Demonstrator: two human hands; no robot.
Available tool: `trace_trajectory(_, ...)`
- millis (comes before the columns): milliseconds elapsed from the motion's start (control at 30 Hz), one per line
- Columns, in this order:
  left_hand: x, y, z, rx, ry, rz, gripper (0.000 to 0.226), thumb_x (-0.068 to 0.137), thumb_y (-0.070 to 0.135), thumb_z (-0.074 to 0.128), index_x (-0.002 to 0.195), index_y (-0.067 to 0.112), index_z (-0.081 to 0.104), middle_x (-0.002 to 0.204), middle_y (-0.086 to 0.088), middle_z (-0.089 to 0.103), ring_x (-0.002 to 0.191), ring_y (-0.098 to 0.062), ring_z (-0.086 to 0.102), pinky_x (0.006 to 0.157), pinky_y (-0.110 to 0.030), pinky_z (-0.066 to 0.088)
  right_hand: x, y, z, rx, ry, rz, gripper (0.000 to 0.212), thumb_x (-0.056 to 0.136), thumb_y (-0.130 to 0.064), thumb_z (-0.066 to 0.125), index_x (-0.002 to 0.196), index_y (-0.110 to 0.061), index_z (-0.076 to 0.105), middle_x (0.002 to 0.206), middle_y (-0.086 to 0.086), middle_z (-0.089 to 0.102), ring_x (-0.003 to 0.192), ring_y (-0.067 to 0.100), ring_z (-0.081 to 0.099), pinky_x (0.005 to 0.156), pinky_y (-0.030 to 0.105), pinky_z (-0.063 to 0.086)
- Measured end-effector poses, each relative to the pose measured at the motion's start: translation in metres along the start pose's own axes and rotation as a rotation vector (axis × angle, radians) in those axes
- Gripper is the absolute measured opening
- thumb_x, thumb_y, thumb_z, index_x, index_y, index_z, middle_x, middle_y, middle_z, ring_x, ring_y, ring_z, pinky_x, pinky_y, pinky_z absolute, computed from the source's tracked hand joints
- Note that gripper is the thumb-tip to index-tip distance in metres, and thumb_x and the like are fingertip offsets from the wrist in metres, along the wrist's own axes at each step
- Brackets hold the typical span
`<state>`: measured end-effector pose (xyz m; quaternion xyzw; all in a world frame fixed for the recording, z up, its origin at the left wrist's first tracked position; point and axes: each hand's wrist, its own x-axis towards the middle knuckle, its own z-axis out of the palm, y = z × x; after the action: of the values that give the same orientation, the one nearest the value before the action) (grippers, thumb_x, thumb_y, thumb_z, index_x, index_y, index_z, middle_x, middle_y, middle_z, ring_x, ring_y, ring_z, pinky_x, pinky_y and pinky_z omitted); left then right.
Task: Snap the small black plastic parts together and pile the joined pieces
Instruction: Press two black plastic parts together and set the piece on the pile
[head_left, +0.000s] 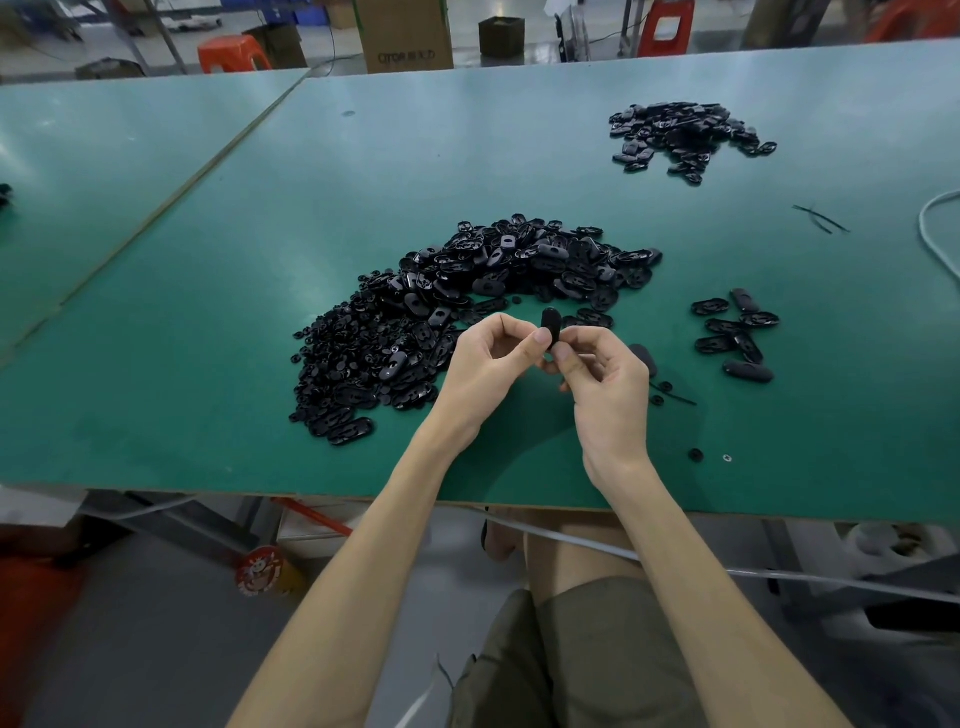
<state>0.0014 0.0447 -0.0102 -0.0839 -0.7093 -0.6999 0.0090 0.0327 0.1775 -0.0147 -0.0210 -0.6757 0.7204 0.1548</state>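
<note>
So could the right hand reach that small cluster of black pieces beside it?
Probably yes: the small cluster lies close beside the right hand, mostly bare green table between. But it and the left hand pinch a black oval part.

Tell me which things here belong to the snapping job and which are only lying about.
For the job: black part, pinched by left hand and right hand; big pile; small group on the right; far pile.
Lying about: cardboard box; red stool; white cable; thin black strips.
</note>
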Motion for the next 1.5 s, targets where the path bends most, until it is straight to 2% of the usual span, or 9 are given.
trace_trajectory(233,-0.0008,0.0013,-0.0017,0.016,-0.030,0.070,0.023,0.098,0.015,0.070,0.118,0.004,0.070,0.093,0.000,0.074,0.077,-0.006,0.065,0.072,-0.014,0.046,-0.0002,-0.0007,-0.0006,0.026,-0.015,0.004,0.021,0.099,-0.006,0.068,0.094,-0.025,0.072,0.080,-0.008,0.076,0.078,0.008,0.070,0.065,0.020,0.051)
trace_trajectory(367,0.0004,0.0010,-0.0035,0.008,-0.015,0.062,0.022,0.098,0.019,0.070,0.113,0.004,0.074,0.082,-0.003,0.072,0.076,-0.009,0.063,0.073,-0.017,0.046,-0.0004,-0.0007,0.0000,0.039,-0.023,0.022,0.012,0.097,-0.011,0.071,0.096,-0.022,0.076,0.083,-0.004,0.078,0.078,0.008,0.070,0.066,0.018,0.051)
trace_trajectory(567,0.0001,0.0022,-0.0034,-0.028,0.048,0.053,0.011,0.098,0.020,0.069,0.103,0.015,0.076,0.103,-0.006,0.076,0.085,-0.008,0.063,0.079,-0.024,0.048,0.0002,0.0007,0.0009,0.045,0.015,0.043,0.003,0.096,-0.021,0.074,0.099,-0.022,0.074,0.090,-0.006,0.077,0.084,0.014,0.072,0.071,0.024,0.053)
trace_trajectory(667,-0.0002,0.0022,-0.0037,-0.036,0.045,0.058,0.011,0.099,0.020,0.068,0.100,0.012,0.075,0.091,-0.007,0.074,0.078,-0.010,0.062,0.075,-0.024,0.048,-0.0001,-0.0008,0.0001,0.088,0.052,0.030,0.007,0.098,-0.026,0.072,0.105,-0.024,0.071,0.091,-0.006,0.076,0.080,0.013,0.072,0.065,0.022,0.053)
trace_trajectory(767,-0.0004,0.0022,-0.0019,0.017,-0.040,0.068,0.013,0.099,0.016,0.069,0.098,0.004,0.074,0.077,-0.006,0.070,0.071,-0.015,0.060,0.075,-0.025,0.049,-0.0005,-0.0013,0.0002,0.100,0.062,0.009,0.008,0.102,-0.028,0.066,0.106,-0.027,0.073,0.091,-0.006,0.075,0.079,0.008,0.069,0.071,0.024,0.054)
trace_trajectory(933,-0.0006,0.0003,0.0003,0.052,-0.105,0.058,0.014,0.097,0.011,0.072,0.101,-0.002,0.073,0.080,0.002,0.073,0.072,-0.012,0.063,0.075,-0.021,0.052,0.0000,0.0011,-0.0005,0.077,0.071,0.007,0.013,0.103,-0.026,0.065,0.098,-0.025,0.076,0.092,-0.008,0.077,0.082,0.006,0.066,0.072,0.022,0.052)
trace_trajectory(1167,0.0001,0.0012,-0.0025,-0.048,0.045,0.059,0.011,0.095,0.018,0.074,0.095,0.009,0.068,0.080,0.003,0.071,0.075,-0.010,0.066,0.073,-0.018,0.049,0.0009,0.0016,0.0005,0.053,0.060,0.039,0.011,0.098,-0.015,0.071,0.095,-0.026,0.075,0.085,-0.013,0.074,0.077,0.003,0.064,0.066,0.022,0.052)
trace_trajectory(1367,0.0008,0.0017,-0.0033,-0.066,0.080,0.058,0.009,0.098,0.016,0.070,0.097,0.008,0.071,0.077,0.008,0.070,0.067,-0.004,0.060,0.067,-0.017,0.048,-0.0001,0.0002,0.0001,0.051,-0.029,0.049,0.007,0.092,-0.014,0.078,0.097,-0.016,0.075,0.091,0.002,0.079,0.082,0.012,0.071,0.072,0.023,0.052)
trace_trajectory(1500,0.0013,0.0008,-0.0029,-0.047,0.068,0.040,0.012,0.099,0.020,0.070,0.096,0.009,0.075,0.083,0.001,0.071,0.069,-0.005,0.057,0.067,-0.018,0.049,-0.0005,0.0005,-0.0008,0.050,-0.049,0.048,0.010,0.088,-0.014,0.083,0.093,-0.016,0.075,0.087,0.000,0.078,0.079,0.010,0.070,0.071,0.021,0.052)
